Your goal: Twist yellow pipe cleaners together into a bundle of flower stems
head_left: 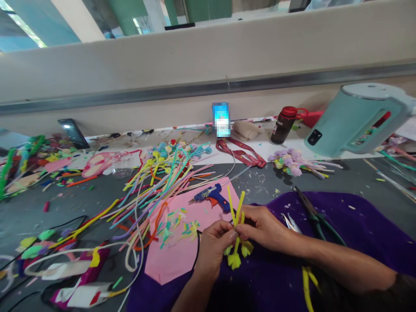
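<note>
My left hand (212,247) and my right hand (261,227) meet in front of me, both pinching a small bunch of yellow pipe-cleaner flowers (234,261). The yellow blooms hang below my fingers, and the stems point up above them. Part of the bunch is hidden behind my fingertips. Just beyond my hands, a blue hot glue gun (214,195) lies on a pink sheet (169,266) with scattered pastel clippings (167,232). Near my right forearm are green-handled pliers (313,212), a shiny metal tool (290,222) and loose yellow pipe cleaners (306,288), on purple cloth (269,277).
Colourful pipe cleaners (172,171) are heaped left of centre. White cables and a power strip (97,264) occupy the lower left. Along the back stand a phone (74,133), a lit screen (221,120), a red-capped bottle (284,125) and a mint kettle (354,121). Lilac flowers (289,160) lie nearby.
</note>
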{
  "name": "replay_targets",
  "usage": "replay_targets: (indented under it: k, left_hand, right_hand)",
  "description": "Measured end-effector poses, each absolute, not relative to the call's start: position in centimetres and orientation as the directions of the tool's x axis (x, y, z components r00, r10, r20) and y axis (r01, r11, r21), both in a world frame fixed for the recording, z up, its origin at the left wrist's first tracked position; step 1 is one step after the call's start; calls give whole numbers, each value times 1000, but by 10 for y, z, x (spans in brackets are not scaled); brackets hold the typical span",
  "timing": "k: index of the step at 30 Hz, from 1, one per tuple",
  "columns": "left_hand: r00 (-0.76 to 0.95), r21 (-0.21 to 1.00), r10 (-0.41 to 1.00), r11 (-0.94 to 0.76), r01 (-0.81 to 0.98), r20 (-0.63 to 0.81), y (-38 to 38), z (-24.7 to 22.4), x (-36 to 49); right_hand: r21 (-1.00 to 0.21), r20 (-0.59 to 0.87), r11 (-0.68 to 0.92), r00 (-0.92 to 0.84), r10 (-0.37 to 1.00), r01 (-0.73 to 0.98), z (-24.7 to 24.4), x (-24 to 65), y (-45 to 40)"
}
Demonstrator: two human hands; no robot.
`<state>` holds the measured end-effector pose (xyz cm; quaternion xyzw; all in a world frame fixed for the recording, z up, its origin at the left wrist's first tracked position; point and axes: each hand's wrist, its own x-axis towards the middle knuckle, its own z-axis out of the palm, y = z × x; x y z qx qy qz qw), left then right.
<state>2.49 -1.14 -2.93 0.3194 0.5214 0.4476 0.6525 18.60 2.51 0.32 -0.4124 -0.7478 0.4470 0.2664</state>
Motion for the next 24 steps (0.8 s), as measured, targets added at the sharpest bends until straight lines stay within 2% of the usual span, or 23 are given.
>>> replay_targets:
  k: [6,13,17,20,24]
  left_hand:
    - [65,873,924,379,-309,-378,-11,-24,26]
    - [72,909,938,346,-233,-339,-14,-27,29]
    - [60,913,940,341,-226,-336,-15,-26,32]
    - [77,911,938,347,-221,-339,-14,-23,32]
    - [82,921,936,352,-169,-343,-10,-25,29]
  right_hand:
    - [-924,31,217,-505,862,314,5,183,27]
    - [-987,-86,1,-528,845,163,-8,186,27]
    - [-989,-133,-72,-556,820,130,-14,191,30]
    - [-985,-158,-89,-568,808,146,-15,192,31]
    - [-979,-136,-30,-536,833,201,-14,191,28]
